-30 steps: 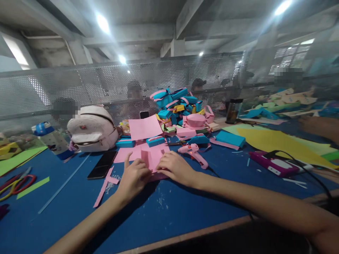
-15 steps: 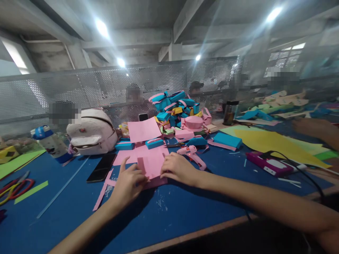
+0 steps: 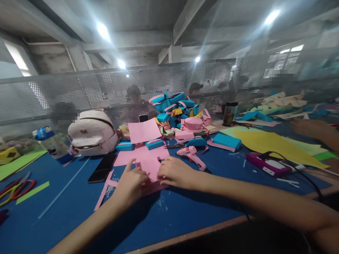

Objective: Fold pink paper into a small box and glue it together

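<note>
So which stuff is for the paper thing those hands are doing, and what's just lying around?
Probably for the job:
folded pink paper, with the left hand and right hand on it
pink glue gun, close by

Seemingly just lying about:
white backpack
black phone
bottle

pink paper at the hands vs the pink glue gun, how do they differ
The pink paper is folded sheet; the pink glue gun is a solid tool with a handle. The left hand and right hand are on the pink paper, while neither touches the pink glue gun. Both are pink and on the blue table.
</note>
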### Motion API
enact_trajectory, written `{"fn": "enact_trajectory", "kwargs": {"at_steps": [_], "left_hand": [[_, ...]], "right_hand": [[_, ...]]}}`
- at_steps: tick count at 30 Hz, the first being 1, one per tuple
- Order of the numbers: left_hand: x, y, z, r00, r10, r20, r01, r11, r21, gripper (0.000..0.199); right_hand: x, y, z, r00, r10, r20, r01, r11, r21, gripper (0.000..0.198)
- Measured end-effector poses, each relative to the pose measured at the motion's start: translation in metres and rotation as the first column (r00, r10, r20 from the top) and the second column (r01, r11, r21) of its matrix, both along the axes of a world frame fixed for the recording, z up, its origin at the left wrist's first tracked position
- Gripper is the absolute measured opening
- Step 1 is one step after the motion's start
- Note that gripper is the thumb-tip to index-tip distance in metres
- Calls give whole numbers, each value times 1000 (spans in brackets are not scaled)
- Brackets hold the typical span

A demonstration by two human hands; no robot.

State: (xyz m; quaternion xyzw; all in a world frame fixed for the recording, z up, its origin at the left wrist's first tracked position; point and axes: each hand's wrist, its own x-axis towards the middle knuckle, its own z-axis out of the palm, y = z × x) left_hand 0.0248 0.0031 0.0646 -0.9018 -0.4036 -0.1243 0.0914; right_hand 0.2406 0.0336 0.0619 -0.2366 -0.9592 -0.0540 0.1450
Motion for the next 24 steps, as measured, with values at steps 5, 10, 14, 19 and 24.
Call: {"fn": "enact_trajectory", "kwargs": {"at_steps": [5,10,14,19,24], "left_hand": [[23,-13,-2,995,91,-29,-92,995,-28,23],[18,-17,-9,999,29,29,-29,1000,9,18],[13,-11,-15,995,71,-77,-63,994,95,27],[13,-4,-13,988,78,-134,-65,993,100,28],[3,-1,-18,1000,19,-13,-19,1000,0,19]], "right_hand": [[-18,-13,0,988,-107,114,112,993,-32,8],[-24,-15,1,977,-126,171,142,986,-86,17],[-25,-17,11,959,-139,245,165,983,-85,12],[-29,-21,19,959,-136,248,169,979,-117,10],[-31,-17,13,969,-145,202,179,971,-160,12]]}}
